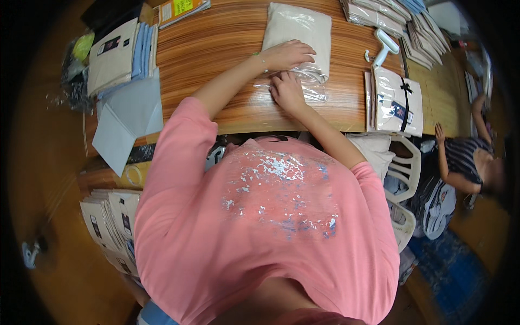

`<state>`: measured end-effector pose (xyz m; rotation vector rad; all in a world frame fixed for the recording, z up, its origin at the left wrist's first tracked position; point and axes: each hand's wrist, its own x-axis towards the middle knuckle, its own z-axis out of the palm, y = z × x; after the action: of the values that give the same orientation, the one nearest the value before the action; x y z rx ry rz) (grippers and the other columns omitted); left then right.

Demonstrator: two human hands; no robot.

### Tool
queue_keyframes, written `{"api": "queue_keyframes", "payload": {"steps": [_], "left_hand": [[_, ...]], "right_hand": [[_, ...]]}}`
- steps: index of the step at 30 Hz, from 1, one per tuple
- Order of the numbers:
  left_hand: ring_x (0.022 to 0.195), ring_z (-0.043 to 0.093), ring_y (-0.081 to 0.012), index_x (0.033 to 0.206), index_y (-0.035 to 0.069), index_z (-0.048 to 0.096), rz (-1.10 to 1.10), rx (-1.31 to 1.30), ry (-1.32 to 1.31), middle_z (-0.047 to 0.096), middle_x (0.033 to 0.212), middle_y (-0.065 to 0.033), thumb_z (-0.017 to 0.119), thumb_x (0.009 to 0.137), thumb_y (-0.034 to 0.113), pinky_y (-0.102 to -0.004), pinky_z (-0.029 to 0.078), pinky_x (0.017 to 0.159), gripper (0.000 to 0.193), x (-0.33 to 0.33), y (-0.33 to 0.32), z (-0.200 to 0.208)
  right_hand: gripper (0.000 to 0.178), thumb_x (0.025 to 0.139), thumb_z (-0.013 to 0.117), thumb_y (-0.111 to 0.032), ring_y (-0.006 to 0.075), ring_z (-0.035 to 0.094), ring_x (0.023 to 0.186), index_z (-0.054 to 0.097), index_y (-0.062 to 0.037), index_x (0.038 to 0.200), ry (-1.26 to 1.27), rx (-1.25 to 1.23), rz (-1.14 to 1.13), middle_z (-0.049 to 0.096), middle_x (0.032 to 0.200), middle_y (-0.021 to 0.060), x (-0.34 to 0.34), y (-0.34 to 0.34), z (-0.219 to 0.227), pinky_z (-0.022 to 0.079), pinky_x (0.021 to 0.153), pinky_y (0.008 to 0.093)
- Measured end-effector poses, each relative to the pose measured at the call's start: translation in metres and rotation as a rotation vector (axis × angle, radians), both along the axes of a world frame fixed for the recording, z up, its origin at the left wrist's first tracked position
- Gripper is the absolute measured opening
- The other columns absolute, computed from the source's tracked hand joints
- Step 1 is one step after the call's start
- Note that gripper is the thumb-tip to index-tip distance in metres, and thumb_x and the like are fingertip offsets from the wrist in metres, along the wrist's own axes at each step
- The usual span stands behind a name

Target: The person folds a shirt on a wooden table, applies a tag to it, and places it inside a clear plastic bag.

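Note:
A folded pale beige cloth item in a clear plastic bag lies on the wooden table in front of me. My left hand rests across its near part, fingers stretched out to the right. Just nearer to me, my right hand lies on the loose clear plastic flap at the bag's near end. Its fingers are slightly bent and a little apart, with the tips by the cloth's near edge. Part of the flap is hidden beneath the hands.
Stacks of folded garments stand at the table's left, right and far right. A white handled tool lies by the right stack. Grey sheets overhang the left edge. Another person is at the right, near plastic chairs.

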<state>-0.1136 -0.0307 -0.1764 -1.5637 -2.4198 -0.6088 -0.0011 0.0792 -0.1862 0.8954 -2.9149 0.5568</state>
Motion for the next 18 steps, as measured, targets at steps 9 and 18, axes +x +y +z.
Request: {"api": "queue_keyframes", "payload": {"steps": [9, 18], "left_hand": [[0.12, 0.04, -0.0272, 0.117, 0.01, 0.054, -0.195, 0.004, -0.033, 0.046, 0.126, -0.0107, 0.063, 0.076, 0.041, -0.0402, 0.029, 0.103, 0.053, -0.009, 0.017, -0.051], [0.121, 0.039, -0.0278, 0.12, 0.01, 0.052, -0.196, -0.004, -0.083, 0.045, 0.128, -0.0104, 0.062, 0.078, 0.041, -0.0422, 0.025, 0.107, 0.052, -0.008, 0.011, -0.049]], "right_hand": [[0.014, 0.076, 0.053, -0.011, 0.0253, 0.056, 0.085, 0.06, -0.0034, 0.086, 0.054, -0.066, 0.116, 0.058, 0.087, 0.0095, -0.009, 0.004, -0.017, 0.045, 0.074, 0.0365], [0.013, 0.073, 0.051, -0.014, 0.0233, 0.052, 0.084, 0.053, -0.0067, 0.084, 0.11, -0.043, 0.487, 0.052, 0.081, 0.007, 0.052, 0.008, 0.016, 0.042, 0.074, 0.0359]]}}
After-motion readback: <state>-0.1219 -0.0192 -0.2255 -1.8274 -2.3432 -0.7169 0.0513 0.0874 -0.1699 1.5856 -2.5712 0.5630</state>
